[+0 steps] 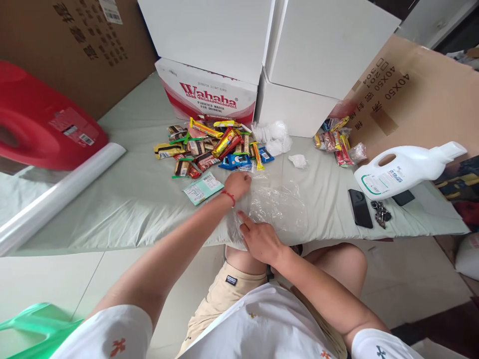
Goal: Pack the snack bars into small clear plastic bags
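A clear plastic bag [279, 207] lies flat and wrinkled on the cloth-covered surface in front of me. My left hand [239, 184], a red string around its wrist, is curled closed at the bag's upper left. My right hand [261, 240] holds the lower left of the bag near the front edge, its fingers pointing left and bent around the film. Just beyond my left hand sits a heap of wrapped snack bars [224, 145] in yellow, red, brown and blue wrappers. A pale green packet [203, 188] lies beside my left wrist.
Crumpled clear plastic [275, 135] lies by the white boxes [295, 107] and the Wahaha carton [209, 94]. More small packets [336, 142], a white bottle [406, 169], a phone [360, 208] and keys [380, 213] are right; a red jug [56, 122] and a plastic roll [63, 194] left.
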{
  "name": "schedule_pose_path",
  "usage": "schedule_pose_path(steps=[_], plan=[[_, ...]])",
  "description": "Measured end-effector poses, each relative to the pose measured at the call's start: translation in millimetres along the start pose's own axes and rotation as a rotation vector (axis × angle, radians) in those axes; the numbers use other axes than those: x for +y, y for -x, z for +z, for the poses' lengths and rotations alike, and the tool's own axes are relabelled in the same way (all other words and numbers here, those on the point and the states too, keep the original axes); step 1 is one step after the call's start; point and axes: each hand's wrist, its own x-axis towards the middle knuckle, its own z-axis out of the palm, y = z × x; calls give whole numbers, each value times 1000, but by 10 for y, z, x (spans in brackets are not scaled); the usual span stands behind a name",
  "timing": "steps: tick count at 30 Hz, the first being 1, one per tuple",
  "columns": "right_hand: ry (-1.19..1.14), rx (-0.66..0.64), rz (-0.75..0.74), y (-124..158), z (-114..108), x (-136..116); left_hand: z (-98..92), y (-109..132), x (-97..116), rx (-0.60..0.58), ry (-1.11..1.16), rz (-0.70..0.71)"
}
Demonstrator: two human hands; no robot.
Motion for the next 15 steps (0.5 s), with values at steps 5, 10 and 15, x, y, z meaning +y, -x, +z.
schedule_pose_path(steps=[5, 10, 15], plan=[[40, -18, -124, -18, 7, 17, -207, -271, -52, -107, -62, -35], [-8, -13, -273, -77, -20, -37, -85, -188, 66, -84, -149, -30], [-239, 56, -370, 35, 17, -171, 281, 136, 68, 242, -227, 32]])
